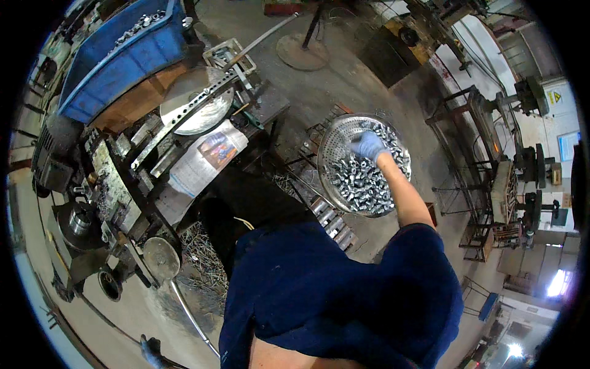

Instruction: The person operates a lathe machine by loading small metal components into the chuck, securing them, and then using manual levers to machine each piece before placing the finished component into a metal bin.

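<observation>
My right hand (370, 146), in a light blue-grey glove, reaches over a round perforated metal basin (332, 136). Its fingers stretch toward the left, slightly blurred, and I see no part held in them. Many small shiny metal parts (364, 184) are heaped in the basin below and beside the hand. At the lower left edge my left hand (151, 352), in a dark grey-blue glove, is closed around a long dark rod (104, 317). That rod slants up toward the machine at the left.
A blue bin (123, 58) with metal parts stands at the upper left. Beside it are a shiny round disc (200, 104), a perforated bar (184, 114) and a printed sheet (206, 158). Metal scraps (206, 264) lie by my legs. Machine stands (470, 123) line the right.
</observation>
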`<state>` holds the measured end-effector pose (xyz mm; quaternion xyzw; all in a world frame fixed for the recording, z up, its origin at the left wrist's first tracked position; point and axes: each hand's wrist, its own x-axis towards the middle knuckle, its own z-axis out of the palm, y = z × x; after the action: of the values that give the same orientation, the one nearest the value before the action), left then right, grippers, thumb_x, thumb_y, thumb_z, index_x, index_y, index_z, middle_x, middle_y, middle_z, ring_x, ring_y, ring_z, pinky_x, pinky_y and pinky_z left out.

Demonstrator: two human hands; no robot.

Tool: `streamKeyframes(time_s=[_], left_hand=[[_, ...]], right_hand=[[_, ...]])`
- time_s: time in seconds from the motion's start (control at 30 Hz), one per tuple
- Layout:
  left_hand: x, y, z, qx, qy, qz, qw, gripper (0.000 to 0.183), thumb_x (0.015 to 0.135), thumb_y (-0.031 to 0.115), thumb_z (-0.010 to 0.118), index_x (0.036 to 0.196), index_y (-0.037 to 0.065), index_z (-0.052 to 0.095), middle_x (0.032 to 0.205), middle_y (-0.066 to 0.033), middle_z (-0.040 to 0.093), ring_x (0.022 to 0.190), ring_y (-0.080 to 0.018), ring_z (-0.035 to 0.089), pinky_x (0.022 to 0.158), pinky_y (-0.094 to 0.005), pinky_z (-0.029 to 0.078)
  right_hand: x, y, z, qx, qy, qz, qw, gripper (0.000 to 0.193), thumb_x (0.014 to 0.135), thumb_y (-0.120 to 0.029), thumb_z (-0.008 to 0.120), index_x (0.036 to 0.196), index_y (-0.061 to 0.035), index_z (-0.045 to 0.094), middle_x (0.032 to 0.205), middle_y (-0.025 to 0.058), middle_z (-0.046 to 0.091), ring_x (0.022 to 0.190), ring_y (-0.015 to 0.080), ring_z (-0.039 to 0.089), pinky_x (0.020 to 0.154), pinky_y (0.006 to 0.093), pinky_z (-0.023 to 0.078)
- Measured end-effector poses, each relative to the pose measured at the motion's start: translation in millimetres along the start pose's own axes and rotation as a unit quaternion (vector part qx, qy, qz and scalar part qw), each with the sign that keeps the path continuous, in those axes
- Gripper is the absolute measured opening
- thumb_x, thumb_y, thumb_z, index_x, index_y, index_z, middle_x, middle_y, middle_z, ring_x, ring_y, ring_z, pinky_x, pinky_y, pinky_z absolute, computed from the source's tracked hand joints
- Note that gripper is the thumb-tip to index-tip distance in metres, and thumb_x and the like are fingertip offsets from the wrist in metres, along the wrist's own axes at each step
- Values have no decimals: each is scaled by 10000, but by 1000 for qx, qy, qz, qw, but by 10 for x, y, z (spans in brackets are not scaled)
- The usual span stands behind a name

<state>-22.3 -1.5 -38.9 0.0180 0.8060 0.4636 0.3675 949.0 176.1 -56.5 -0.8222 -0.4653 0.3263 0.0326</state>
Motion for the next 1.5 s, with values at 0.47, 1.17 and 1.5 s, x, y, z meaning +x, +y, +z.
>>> streamKeyframes(time_s=[0.47,1.17,1.5], left_hand=[[-77,-53,-313,122,26,56,991,460,800,382,671,1089,49,539,798,-121,574,724,-228,561,669,-329,493],[-2296,809,3654,-22,-478,287,830,429,963,233,399,1320,-3,420,1305,-110,459,1159,-229,438,1010,-346,313],[-2861,666,4554,-16,-685,213,696,525,941,338,390,1338,-6,400,1325,-143,446,1186,-251,443,1039,-372,301]], right_hand=[[356,37,372,-167,-2,7,986,606,740,-557,560,973,-6,657,1011,229,627,938,365,608,853,394,460],[-1620,-3447,470,118,153,-673,714,443,699,-532,596,632,-100,665,705,176,568,653,336,544,633,452,436],[-1702,-2987,560,106,359,-614,695,425,625,-505,648,606,-81,675,855,148,601,778,308,540,736,404,420]])
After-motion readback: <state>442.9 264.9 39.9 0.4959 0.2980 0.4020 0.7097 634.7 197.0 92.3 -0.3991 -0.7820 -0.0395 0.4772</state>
